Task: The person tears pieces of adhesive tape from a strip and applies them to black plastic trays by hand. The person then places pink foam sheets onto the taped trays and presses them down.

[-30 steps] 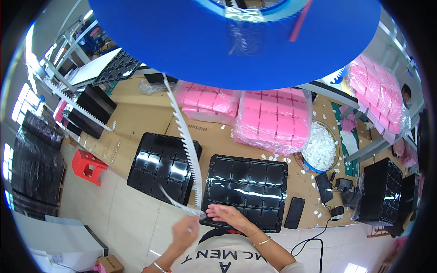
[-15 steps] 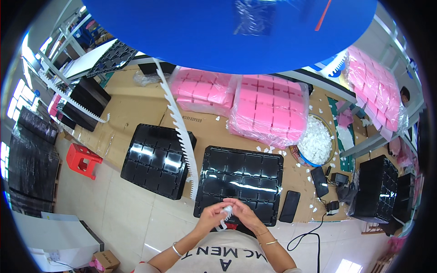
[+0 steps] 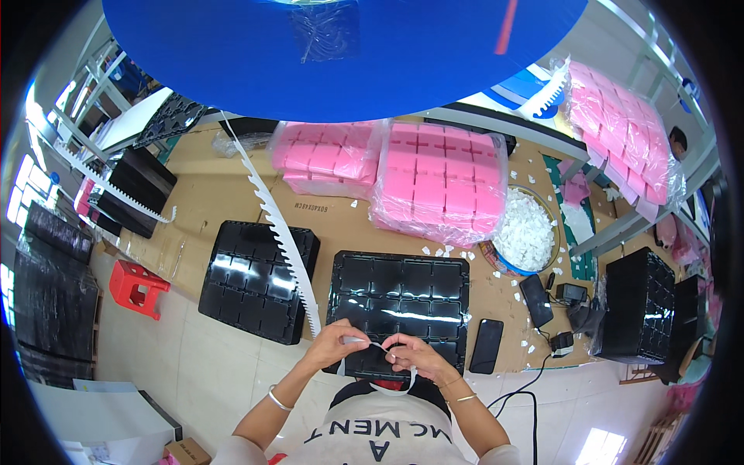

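Note:
Over the near edge of a black compartmented plastic tray (image 3: 399, 283), both hands hold a narrow white strip (image 3: 376, 346). My left hand (image 3: 335, 346) pinches it between thumb and fingertips. A short way to the right, my right hand (image 3: 421, 361) is closed on the same strip, fingers curled. One end of it loops down below my right hand, near my shirt, and part of it is hidden by the fingers. To the left hangs a long white toothed strip (image 3: 285, 240), slanting down across a second black tray (image 3: 248, 279).
A large blue disc (image 3: 341, 70) overhangs the far side. Plastic-wrapped pink foam blocks (image 3: 442, 178) lie on the cardboard-covered table. A round tub (image 3: 521, 267) holds white scraps. To the right are two phones (image 3: 486, 346) and a cable. A red stool (image 3: 138, 288) stands left.
My hands have moved apart, the left one up and leftward. The white strip, bunched between them before, is now stretched out between my fingers. The whole view has shifted slightly.

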A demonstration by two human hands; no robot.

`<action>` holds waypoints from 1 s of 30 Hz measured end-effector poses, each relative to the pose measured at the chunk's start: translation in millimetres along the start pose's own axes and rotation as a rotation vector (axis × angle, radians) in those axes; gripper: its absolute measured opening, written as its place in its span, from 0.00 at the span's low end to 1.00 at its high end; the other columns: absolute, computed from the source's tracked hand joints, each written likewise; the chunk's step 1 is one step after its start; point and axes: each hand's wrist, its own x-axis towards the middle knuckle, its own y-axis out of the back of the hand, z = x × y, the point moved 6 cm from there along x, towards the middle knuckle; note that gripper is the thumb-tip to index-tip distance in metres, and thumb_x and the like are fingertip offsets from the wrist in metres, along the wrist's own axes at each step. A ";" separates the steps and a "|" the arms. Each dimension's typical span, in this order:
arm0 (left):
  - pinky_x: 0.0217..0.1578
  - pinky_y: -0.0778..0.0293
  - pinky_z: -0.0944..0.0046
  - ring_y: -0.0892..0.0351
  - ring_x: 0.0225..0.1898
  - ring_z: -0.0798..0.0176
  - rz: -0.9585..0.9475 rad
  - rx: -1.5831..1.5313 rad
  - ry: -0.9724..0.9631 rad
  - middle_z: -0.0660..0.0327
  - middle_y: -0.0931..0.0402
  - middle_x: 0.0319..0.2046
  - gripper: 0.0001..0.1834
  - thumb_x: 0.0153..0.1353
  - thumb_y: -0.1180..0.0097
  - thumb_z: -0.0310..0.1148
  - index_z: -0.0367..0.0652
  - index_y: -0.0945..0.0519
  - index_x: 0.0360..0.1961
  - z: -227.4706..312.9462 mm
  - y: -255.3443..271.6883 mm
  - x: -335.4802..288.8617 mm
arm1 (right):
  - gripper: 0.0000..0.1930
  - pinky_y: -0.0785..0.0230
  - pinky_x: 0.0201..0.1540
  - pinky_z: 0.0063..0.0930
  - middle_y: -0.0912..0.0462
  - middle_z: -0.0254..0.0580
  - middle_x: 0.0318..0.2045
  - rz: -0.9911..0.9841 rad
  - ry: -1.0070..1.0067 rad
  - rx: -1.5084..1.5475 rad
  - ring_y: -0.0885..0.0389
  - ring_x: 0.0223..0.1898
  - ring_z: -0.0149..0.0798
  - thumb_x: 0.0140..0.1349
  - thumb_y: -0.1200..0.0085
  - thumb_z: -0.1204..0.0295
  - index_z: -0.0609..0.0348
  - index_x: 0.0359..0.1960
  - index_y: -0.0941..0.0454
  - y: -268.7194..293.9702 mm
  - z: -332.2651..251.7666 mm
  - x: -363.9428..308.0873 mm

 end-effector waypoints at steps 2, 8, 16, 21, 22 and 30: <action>0.31 0.35 0.71 0.31 0.30 0.74 0.037 -0.128 -0.047 0.70 0.26 0.28 0.09 0.61 0.33 0.36 0.44 0.12 0.37 -13.5 -12.1 9.3 | 0.12 0.29 0.41 0.20 0.22 0.33 0.34 -0.031 -0.023 0.058 0.32 0.26 0.18 0.73 0.50 0.65 0.59 0.51 0.26 9.9 7.3 2.5; 0.29 0.38 0.74 0.33 0.26 0.76 0.017 -0.524 0.235 0.71 0.26 0.24 0.09 0.65 0.40 0.36 0.41 0.15 0.34 -40.5 -44.2 5.9 | 0.16 0.31 0.50 0.22 0.19 0.34 0.42 0.217 0.157 -0.421 0.24 0.40 0.24 0.75 0.52 0.60 0.60 0.51 0.25 16.8 -6.7 -1.1; 0.24 0.43 0.77 0.34 0.23 0.80 0.056 -0.808 0.380 0.70 0.23 0.27 0.07 0.65 0.39 0.36 0.43 0.17 0.35 -54.9 -62.5 2.6 | 0.09 0.26 0.41 0.20 0.17 0.31 0.31 0.379 0.290 -0.672 0.20 0.33 0.23 0.63 0.36 0.70 0.62 0.39 0.19 23.5 -23.4 4.8; 0.23 0.41 0.76 0.31 0.24 0.78 0.159 -0.437 0.275 0.67 0.20 0.27 0.08 0.65 0.38 0.35 0.42 0.17 0.35 -46.6 -66.4 9.4 | 0.07 0.26 0.41 0.18 0.17 0.31 0.32 0.371 0.302 -0.690 0.20 0.34 0.22 0.63 0.37 0.72 0.62 0.38 0.19 25.8 -16.7 6.4; 0.24 0.40 0.76 0.30 0.24 0.78 0.172 -0.409 0.262 0.66 0.19 0.27 0.08 0.65 0.38 0.35 0.42 0.16 0.35 -45.3 -67.2 10.6 | 0.07 0.26 0.41 0.19 0.16 0.32 0.32 0.365 0.300 -0.678 0.20 0.34 0.23 0.63 0.36 0.72 0.61 0.38 0.18 22.1 -19.2 6.6; 0.24 0.37 0.75 0.29 0.23 0.76 0.094 -1.004 0.528 0.58 0.15 0.31 0.10 0.66 0.38 0.38 0.42 0.18 0.36 -62.9 -100.9 3.9 | 0.07 0.23 0.42 0.29 0.15 0.41 0.32 0.453 0.731 -1.018 0.15 0.33 0.37 0.60 0.37 0.73 0.62 0.37 0.18 3.4 -53.2 -10.4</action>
